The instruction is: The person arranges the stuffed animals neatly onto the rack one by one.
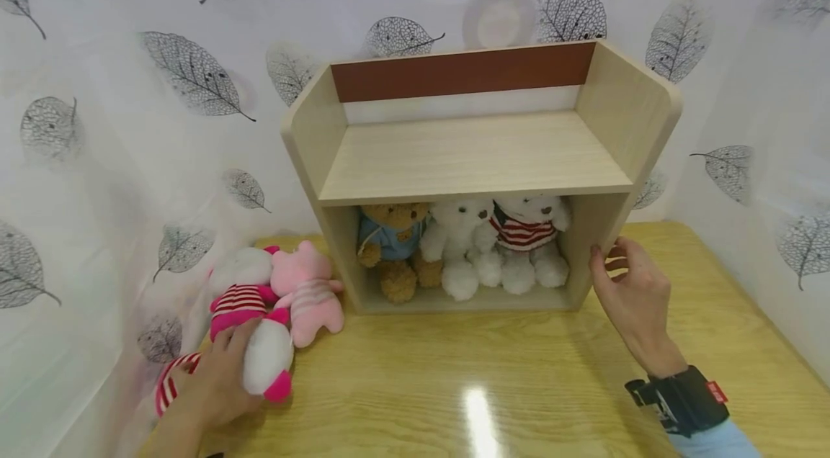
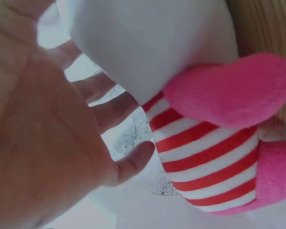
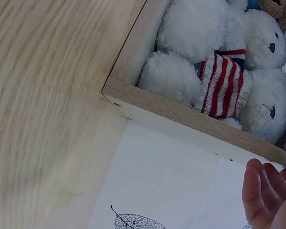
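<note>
Head view: The striped plush toy [image 1: 269,357] lies on the table [image 1: 486,357] at the left, below a second striped plush [image 1: 240,296] and a pink plush [image 1: 308,292]. Expect low weight, a soft, compressible body and no fragile parts; slipping is unlikely on fabric. Recommended hold: around the torso or neck, where one hand can span it. Appearance: rounded white head, magenta ear, red-and-white striped torso. The left hand [image 1: 217,377] lies across the toy between head and torso. The right hand [image 1: 635,292] grips the right side panel of the shelf unit [image 1: 476,155]. The unit stands upright and is probably rigid and much heavier than the toy; the panel edge gives a firm hold. Three bears [image 1: 462,249] sit in its lower compartment.

Left wrist view: The left hand's fingers are extended and spread at the toy's edge; some tips are hidden, so firm contact cannot be confirmed. The smooth white section and plump magenta limbs should yield under light pressure.

Right wrist view: The right hand's thumb is at the panel edge, with the fingers curled along the outer face. The panel is pale, wood-grained along its edge; the fluffy white bears inside appear soft.
</note>
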`<act>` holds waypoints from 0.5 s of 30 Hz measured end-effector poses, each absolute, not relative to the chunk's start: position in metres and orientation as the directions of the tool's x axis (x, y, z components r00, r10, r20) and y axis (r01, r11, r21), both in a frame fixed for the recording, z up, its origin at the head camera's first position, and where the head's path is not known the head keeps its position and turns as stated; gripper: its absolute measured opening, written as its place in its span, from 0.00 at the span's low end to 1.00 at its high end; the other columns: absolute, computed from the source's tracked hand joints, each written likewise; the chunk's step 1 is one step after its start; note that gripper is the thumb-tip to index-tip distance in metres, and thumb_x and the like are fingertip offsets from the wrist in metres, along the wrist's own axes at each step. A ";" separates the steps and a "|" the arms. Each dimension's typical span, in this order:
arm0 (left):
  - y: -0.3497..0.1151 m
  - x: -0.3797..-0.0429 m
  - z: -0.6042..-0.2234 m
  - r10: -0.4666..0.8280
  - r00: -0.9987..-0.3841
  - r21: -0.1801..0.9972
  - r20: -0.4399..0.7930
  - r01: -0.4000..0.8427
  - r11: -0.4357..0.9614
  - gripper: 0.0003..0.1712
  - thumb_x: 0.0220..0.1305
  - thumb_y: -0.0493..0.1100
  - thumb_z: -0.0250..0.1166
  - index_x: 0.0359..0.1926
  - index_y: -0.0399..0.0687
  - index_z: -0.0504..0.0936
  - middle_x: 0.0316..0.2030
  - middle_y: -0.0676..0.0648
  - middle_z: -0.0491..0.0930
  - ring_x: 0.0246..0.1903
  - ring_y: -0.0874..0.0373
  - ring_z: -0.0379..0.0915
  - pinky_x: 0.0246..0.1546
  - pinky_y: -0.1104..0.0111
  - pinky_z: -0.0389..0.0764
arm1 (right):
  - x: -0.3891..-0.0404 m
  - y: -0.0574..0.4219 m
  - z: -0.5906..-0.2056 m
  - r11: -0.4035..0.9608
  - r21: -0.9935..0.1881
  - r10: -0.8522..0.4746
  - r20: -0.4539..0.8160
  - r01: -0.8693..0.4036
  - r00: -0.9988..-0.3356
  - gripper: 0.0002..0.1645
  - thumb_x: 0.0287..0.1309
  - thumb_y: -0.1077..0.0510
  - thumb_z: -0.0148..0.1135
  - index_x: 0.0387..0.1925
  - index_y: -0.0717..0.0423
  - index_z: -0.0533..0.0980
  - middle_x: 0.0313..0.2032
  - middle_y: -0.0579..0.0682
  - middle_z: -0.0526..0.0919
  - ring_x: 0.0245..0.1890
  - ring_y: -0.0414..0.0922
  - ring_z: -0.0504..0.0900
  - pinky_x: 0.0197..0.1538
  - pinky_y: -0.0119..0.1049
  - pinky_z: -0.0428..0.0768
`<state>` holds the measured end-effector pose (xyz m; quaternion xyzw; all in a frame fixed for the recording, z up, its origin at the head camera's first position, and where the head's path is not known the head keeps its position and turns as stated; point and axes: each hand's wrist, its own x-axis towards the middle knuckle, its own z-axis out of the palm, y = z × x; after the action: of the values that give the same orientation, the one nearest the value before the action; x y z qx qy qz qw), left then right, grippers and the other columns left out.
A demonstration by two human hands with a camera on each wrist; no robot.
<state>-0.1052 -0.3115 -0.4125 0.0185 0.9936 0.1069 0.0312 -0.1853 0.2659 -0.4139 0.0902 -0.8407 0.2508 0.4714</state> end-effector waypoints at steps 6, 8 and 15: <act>-0.306 -0.105 -0.399 0.006 -0.999 0.316 0.035 0.016 0.949 0.62 0.33 0.68 0.76 0.61 0.36 0.59 0.51 0.28 0.69 0.48 0.32 0.67 0.40 0.25 0.49 | -0.185 0.266 -0.415 0.859 -0.334 0.087 0.842 -0.388 -0.533 0.16 0.52 0.63 0.63 0.39 0.72 0.78 0.25 0.66 0.85 0.17 0.54 0.83 0.13 0.47 0.78; -0.303 -0.104 -0.392 -0.004 -0.996 0.336 0.085 0.025 0.942 0.56 0.39 0.66 0.74 0.61 0.37 0.61 0.52 0.27 0.65 0.46 0.29 0.67 0.40 0.29 0.51 | -0.185 0.266 -0.415 0.858 -0.337 0.087 0.840 -0.388 -0.535 0.16 0.52 0.63 0.63 0.40 0.72 0.78 0.25 0.66 0.85 0.18 0.54 0.83 0.13 0.48 0.78; -0.296 -0.105 -0.368 0.112 -0.948 0.543 0.297 0.264 0.797 0.39 0.48 0.32 0.67 0.64 0.46 0.68 0.53 0.42 0.70 0.45 0.48 0.70 0.41 0.53 0.73 | -0.185 0.265 -0.415 0.853 -0.352 0.097 0.832 -0.385 -0.546 0.17 0.52 0.63 0.64 0.41 0.72 0.77 0.26 0.66 0.84 0.18 0.55 0.83 0.13 0.47 0.78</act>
<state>-0.1048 -0.2956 -0.3680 0.0998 0.9396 0.3023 -0.1257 -0.1846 0.2649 -0.4154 0.0854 -0.8407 0.2570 0.4689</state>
